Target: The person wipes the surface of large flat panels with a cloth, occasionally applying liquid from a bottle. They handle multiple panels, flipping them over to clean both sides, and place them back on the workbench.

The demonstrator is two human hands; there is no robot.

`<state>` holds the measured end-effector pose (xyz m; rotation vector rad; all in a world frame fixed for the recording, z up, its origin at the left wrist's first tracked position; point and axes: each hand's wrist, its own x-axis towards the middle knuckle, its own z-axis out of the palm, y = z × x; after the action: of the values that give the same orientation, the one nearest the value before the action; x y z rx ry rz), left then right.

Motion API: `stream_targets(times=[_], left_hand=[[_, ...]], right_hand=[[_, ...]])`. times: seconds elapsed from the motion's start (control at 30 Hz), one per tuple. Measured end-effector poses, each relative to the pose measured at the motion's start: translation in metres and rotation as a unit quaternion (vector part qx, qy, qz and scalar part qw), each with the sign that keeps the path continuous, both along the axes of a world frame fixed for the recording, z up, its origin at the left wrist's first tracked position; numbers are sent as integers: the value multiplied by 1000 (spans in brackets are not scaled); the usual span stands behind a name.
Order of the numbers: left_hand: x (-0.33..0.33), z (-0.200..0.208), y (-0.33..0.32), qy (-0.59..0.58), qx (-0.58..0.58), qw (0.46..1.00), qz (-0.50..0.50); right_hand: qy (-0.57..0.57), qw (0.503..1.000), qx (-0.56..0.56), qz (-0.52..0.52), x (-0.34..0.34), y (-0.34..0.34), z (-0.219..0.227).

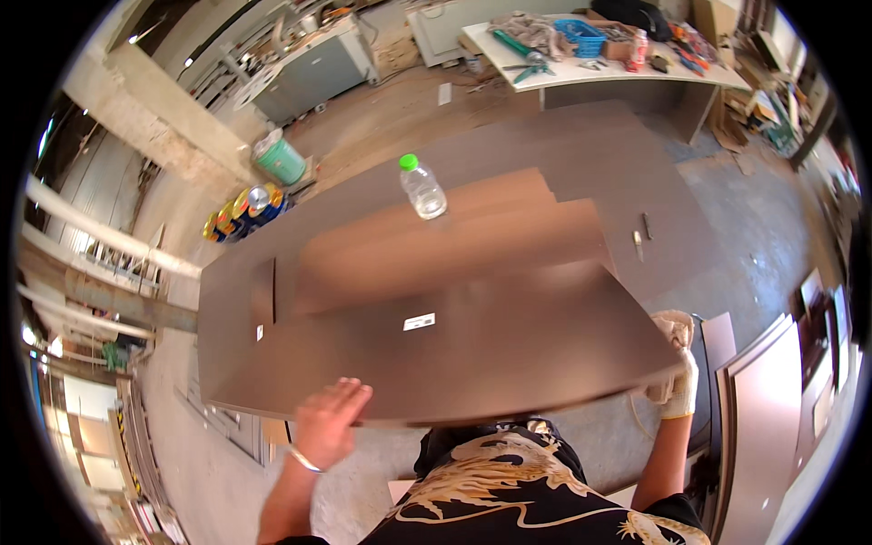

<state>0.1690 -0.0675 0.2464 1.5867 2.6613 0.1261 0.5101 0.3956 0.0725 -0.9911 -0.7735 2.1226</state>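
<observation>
A large dark brown panel [490,363] with a small white label [419,322] lies across the table in front of me, its right end appearing lifted. My right hand [674,359], in a pale work glove, grips that end at the corner. At the near edge, left of centre, my bare left hand [331,418] rests with its fingers stretched flat on the panel; its thumb is hidden. Beyond are lighter brown boards [454,236], partly covered by the panel. A clear bottle with a green cap [423,189] stands by their far edge.
The brown tabletop [581,136] holds two small tools [639,245] at right and a narrow strip [263,295] at left. Several cans [245,211] stand past its left edge, near a green bucket [282,162]. Panels [763,409] lean at right. A cluttered white table [563,73] stands behind.
</observation>
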Motion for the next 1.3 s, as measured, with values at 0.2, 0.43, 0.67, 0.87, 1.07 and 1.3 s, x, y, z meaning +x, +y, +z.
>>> stream_targets(times=[0.2,0.43,0.67,0.87,1.07,1.3], left_hand=[[-146,68,53,-70,134,989,1],[-345,-25,177,136,124,982,25],[-397,-162,202,57,74,995,43],[-358,-237,167,-65,-11,995,70],[-333,-256,135,-89,40,994,56],[-323,-211,151,37,194,980,-12]], right_hand=[[102,986,-104,-75,18,-89,-91],[126,943,-199,-236,14,-221,-158],[181,898,-196,-350,-10,-333,-107],[182,907,-107,-365,-35,-345,-58],[-34,959,-8,-280,-115,-304,-42],[-269,649,627,336,-244,-327,-38]])
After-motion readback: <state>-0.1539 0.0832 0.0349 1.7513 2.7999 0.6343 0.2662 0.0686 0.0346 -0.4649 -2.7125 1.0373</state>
